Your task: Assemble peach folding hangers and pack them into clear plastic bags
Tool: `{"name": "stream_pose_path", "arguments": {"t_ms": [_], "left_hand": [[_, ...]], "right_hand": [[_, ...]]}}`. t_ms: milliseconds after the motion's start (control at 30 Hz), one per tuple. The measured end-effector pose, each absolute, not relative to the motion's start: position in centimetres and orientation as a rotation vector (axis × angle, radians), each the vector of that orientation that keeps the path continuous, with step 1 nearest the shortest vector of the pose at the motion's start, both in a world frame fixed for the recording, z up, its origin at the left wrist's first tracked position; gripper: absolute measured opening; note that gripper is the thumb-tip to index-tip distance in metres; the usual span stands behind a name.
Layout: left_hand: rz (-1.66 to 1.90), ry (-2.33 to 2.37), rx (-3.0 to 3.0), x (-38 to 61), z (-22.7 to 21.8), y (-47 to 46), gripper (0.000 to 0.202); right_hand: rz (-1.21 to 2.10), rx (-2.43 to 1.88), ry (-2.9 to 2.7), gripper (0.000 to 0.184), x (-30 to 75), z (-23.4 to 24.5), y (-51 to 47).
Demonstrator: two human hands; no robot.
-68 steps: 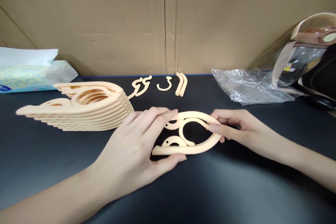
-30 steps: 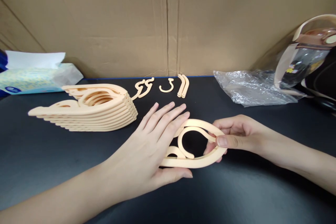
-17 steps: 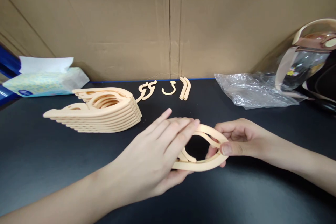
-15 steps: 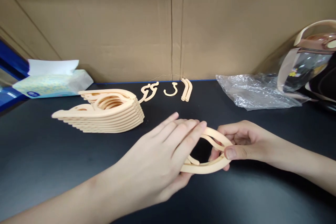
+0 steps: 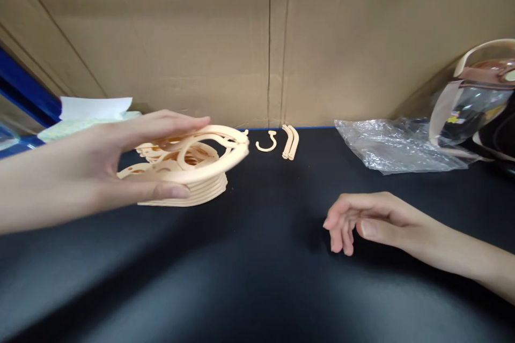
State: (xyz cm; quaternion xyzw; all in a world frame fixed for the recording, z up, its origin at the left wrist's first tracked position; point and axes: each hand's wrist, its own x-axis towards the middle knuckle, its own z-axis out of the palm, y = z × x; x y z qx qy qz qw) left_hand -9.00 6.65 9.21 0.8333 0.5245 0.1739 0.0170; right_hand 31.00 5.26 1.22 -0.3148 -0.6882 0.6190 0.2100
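Observation:
My left hand [image 5: 120, 166] grips a folded peach plastic hanger [image 5: 209, 158], thumb under its lower edge and fingers over the top. It holds the hanger just above a stack of several like hangers [image 5: 193, 193] on the black table [image 5: 257, 278]. My right hand [image 5: 362, 222] rests low over the table to the right, fingers loosely curled downward, with nothing in it.
Small peach parts lie at the back: a hook [image 5: 267, 143] and two curved bars [image 5: 291, 142]. A crumpled clear plastic bag [image 5: 394, 144] and a bag-like object [image 5: 478, 96] sit at the right. A tissue pack [image 5: 88, 115] is at the left. A cardboard wall [image 5: 257, 37] stands behind.
My right hand has let go of the hanger. My left hand has carried it up and to the left, over the stack.

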Motion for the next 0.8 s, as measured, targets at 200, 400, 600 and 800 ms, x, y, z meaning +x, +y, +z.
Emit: {"name": "stream_pose_path", "arguments": {"t_ms": [200, 400, 600, 800], "left_hand": [[0.537, 1.785, 2.453, -12.9, 9.3, 8.0, 0.090], [0.523, 1.782, 2.466, -13.9, 8.8, 8.2, 0.092], [0.512, 1.747, 2.477, -13.8, 8.4, 8.4, 0.090], [0.480, 1.686, 2.546, -14.5, 8.1, 8.8, 0.089]], "right_hand": [[1.686, -0.932, -1.945, 0.036, 30.7, 1.4, 5.3], [1.672, -0.969, -1.917, 0.036, 30.8, 1.1, 5.6], [1.649, -0.985, -1.897, 0.035, 31.1, 0.7, 6.3], [1.655, -0.979, -1.903, 0.034, 31.1, 1.0, 6.6]]}}
